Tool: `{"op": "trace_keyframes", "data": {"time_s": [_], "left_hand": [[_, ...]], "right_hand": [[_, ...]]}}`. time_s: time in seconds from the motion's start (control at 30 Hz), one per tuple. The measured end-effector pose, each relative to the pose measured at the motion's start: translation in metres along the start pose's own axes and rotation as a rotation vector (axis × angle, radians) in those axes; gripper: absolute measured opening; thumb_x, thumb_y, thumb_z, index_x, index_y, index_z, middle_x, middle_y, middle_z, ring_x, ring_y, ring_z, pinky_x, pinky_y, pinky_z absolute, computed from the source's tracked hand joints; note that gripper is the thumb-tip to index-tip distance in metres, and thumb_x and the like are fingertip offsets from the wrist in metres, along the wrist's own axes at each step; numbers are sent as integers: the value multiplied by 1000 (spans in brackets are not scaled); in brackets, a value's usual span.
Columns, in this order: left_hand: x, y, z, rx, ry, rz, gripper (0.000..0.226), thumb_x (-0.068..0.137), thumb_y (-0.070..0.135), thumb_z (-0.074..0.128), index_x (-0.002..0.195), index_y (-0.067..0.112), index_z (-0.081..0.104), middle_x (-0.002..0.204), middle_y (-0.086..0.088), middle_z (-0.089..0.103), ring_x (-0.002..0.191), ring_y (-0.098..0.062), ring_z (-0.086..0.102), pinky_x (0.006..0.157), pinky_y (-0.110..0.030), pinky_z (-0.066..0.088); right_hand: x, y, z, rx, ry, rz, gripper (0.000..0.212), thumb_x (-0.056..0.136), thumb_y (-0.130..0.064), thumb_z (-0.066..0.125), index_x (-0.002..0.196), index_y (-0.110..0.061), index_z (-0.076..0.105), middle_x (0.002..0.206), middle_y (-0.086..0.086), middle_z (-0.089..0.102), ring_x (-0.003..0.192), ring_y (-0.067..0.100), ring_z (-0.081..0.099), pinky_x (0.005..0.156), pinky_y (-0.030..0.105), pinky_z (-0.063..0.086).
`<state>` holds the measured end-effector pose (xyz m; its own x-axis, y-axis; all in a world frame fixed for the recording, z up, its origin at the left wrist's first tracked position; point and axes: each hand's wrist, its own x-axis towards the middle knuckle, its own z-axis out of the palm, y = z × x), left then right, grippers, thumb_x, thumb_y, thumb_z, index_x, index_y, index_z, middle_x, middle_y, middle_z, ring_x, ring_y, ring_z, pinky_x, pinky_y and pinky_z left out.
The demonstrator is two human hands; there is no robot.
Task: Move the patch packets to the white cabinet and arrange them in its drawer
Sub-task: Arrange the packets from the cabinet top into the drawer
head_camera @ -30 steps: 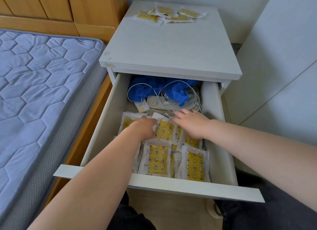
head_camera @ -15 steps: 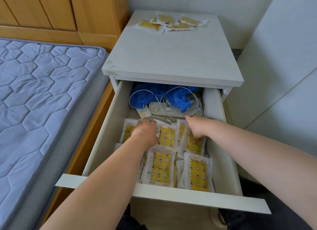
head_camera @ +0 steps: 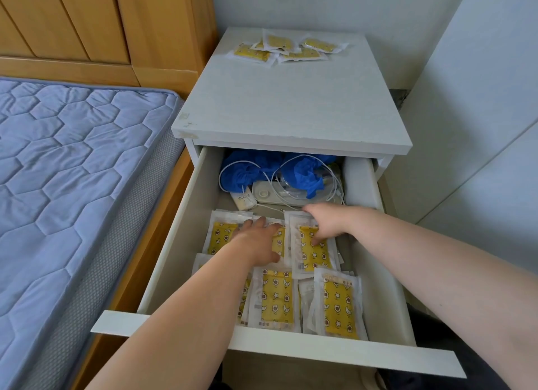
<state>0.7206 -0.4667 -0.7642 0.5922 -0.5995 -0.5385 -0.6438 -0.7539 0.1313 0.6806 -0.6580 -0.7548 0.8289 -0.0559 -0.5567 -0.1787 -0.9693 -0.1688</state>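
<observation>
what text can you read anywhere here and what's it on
"Fince": on the small white case at the back of the drawer, letters turned sideways.
Print strips on the patch packets in the drawer: too blurred to read.
Loose packets on the cabinet top: too small to read.

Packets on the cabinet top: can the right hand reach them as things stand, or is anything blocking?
Probably yes. The loose packets lie at the back of the cabinet top with nothing standing between, but the right hand is in the drawer holding a packet and should release it first.
</observation>
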Motion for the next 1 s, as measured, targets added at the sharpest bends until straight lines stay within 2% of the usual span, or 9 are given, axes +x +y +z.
{"op": "trace_keyframes", "data": {"time_s": [0.1, 0.17, 0.3, 0.43, 0.5, 0.6, 0.73, 0.83, 1.0], "left_hand": [[0, -1, 0, -13, -23, -10, 80, 89, 45, 57, 152, 32, 9, 160, -4, 5, 145, -33, 9, 115, -51, 21], [0, 0, -1, -24, -28, -10, 79, 90, 45, 57, 152, 31, 9, 160, -3, 6, 145, -33, 11, 115, -50, 23], [-1, 0, -2, -49, -39, -13, 80, 90, 44, 57, 152, 30, 9, 159, -3, 10, 144, -33, 14, 115, -50, 24], [-1, 1, -2, -52, -51, -22, 81, 90, 44, 57, 153, 30, 7, 160, -3, 7, 145, -33, 11, 116, -49, 22], [-1, 1, -2, -45, -46, -17, 82, 90, 44, 58, 153, 30, 8, 160, -3, 7, 145, -33, 11, 116, -49, 22], [-3, 1, -3, -45, -26, -5, 80, 90, 42, 59, 152, 30, 9, 160, -4, 7, 145, -32, 12, 115, -49, 23], [-5, 0, -5, -54, 33, -7, 76, 91, 40, 55, 152, 29, 11, 159, -5, 11, 143, -32, 18, 114, -49, 27], [-6, 1, -10, -54, 88, -1, 71, 92, 41, 54, 151, 24, 19, 158, -7, 17, 141, -31, 23, 112, -47, 30], [-16, 9, -28, -101, 343, -8, 60, 93, 38, 51, 147, 22, 31, 155, -3, 26, 140, -25, 27, 111, -44, 32]], "right_hand": [[-4, -4, 1, -7, -10, -60, 106, 72, -21, 80, 151, -32, 9, 145, 6, 40, 113, 25, 54, 92, 39, 50], [-7, -8, 1, -146, 17, -145, 106, 75, -17, 75, 150, -38, 3, 149, 3, 32, 112, 24, 53, 86, 39, 52], [-12, -12, 0, -361, 32, -231, 82, 80, -15, 69, 147, -31, 24, 136, 6, 40, 111, 24, 51, 82, 39, 51], [-18, -15, -9, -452, 93, -276, 51, 85, -5, 58, 132, -20, 43, 116, 8, 48, 90, 22, 57, 64, 35, 48], [-18, -15, -11, -490, 135, -297, 40, 89, -7, 53, 127, -18, 47, 109, 8, 50, 87, 22, 58, 61, 33, 45], [-14, -14, -7, -459, 129, -275, 47, 90, -11, 55, 134, -20, 45, 120, 8, 51, 96, 24, 58, 73, 34, 50], [-12, -10, -6, -262, 128, -210, 69, 87, -13, 59, 147, -23, 26, 138, 6, 42, 111, 23, 54, 82, 34, 50], [-20, -8, -10, -170, 182, -200, 61, 92, -21, 55, 147, -21, 28, 144, 3, 38, 120, 20, 49, 90, 31, 48], [-42, -15, -34, -168, 301, -174, 51, 94, -25, 52, 143, -19, 37, 146, 1, 37, 128, 19, 42, 99, 37, 44]]}}
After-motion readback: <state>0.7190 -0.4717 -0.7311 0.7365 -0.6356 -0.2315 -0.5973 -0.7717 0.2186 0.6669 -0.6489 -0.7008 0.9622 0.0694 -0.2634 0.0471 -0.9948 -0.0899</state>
